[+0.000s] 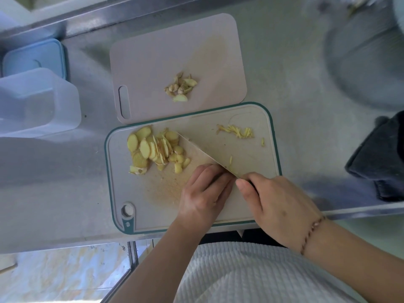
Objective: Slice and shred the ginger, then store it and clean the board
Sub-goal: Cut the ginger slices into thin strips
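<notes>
Nearest: left hand (203, 193) on the teal-rimmed cutting board (271, 136), fingers curled down just left of the knife blade (196, 149). Whatever sits under the fingertips is hidden, so can't tell if it grips anything. Right hand (273, 200) wrapped around the knife handle, index finger laid along the top; handle itself mostly covered. A braided bracelet (312, 232) is on the right wrist. Board lies at the counter's (54, 182) near edge.

Blade runs diagonally from the hands toward the board's far-left area, its tip touching the pile of ginger slices (153, 149). Slices are heaped on the board's left half. Small batch of ginger shreds (238, 131) near the board's far-right corner, a few stray bits beside the blade.

Beyond it, a pinkish second board (153, 51), its near edge overlapped by the teal board, carries ginger trimmings (180, 86) near its near-right corner.

Counter's left edge: clear plastic container (37, 101), blue lidded box (32, 57) behind it. Right edge: dark cloth (380, 158). Far right: round metal basin (360, 62), blurred.
</notes>
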`<action>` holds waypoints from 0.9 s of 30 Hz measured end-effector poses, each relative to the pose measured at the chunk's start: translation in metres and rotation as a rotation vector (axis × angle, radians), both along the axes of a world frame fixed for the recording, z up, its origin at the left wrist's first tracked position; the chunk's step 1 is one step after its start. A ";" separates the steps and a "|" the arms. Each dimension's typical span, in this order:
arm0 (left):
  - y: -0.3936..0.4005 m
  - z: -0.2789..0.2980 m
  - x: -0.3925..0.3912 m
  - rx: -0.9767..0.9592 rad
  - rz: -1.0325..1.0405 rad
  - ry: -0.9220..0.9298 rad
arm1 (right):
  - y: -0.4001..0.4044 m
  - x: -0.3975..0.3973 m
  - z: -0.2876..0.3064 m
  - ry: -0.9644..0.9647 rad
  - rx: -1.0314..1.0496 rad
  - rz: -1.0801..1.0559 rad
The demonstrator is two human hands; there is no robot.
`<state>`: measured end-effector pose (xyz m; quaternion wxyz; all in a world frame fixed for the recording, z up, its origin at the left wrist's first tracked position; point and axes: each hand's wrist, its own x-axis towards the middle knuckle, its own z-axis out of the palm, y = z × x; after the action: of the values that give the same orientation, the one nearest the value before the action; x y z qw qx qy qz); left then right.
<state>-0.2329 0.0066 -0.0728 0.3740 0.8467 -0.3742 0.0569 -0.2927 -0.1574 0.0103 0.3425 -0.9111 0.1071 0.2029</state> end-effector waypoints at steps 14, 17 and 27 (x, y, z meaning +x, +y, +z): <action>0.001 0.000 0.001 -0.006 -0.002 0.017 | 0.003 -0.004 -0.002 0.003 -0.039 0.007; 0.001 -0.001 -0.002 0.002 -0.005 0.008 | 0.006 -0.006 -0.002 0.004 -0.033 -0.016; 0.004 0.002 0.000 -0.014 0.000 0.022 | -0.001 -0.028 0.014 0.008 0.006 -0.038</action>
<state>-0.2331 0.0108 -0.0710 0.3838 0.8446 -0.3699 0.0502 -0.3211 -0.1584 0.0244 0.3484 -0.9071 0.1251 0.2005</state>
